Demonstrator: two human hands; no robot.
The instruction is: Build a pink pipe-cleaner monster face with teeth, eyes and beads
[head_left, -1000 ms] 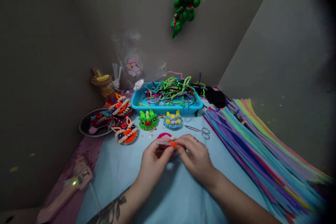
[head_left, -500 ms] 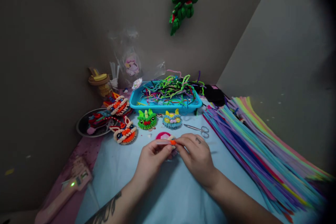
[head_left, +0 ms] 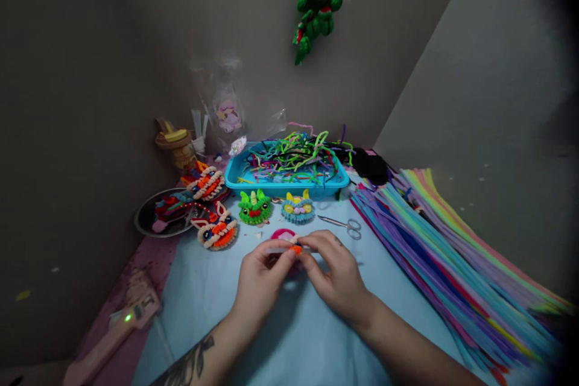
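Both hands meet over the blue cloth at the centre. My left hand [head_left: 263, 272] is closed, thumb and fingers pinching a small orange fuzzy pipe cleaner piece [head_left: 297, 249] around a translucent stick [head_left: 275, 250]. From the other side, my right hand [head_left: 335, 271] pinches at the same orange piece and the stick's right part; its fingertips partly cover them. A round pink fuzzy piece [head_left: 281, 233] shows just behind the fingers, mostly hidden. Beyond the hands sit a green animal head [head_left: 254, 208] and a blue-and-yellow one [head_left: 297, 208], with scissors [head_left: 341, 226] to their right.
A blue tray [head_left: 284, 186] of pipe cleaner scraps stands at the back. Long pipe cleaners [head_left: 443, 259] lie in bundles on the right. On the left are orange-and-cream heads [head_left: 216, 232], a metal bowl [head_left: 143, 226] and a pink glue gun [head_left: 113, 332] with a lit green light.
My right fingers have shifted their hold around the orange piece, which sits slightly lower and further left. The view has moved a little.
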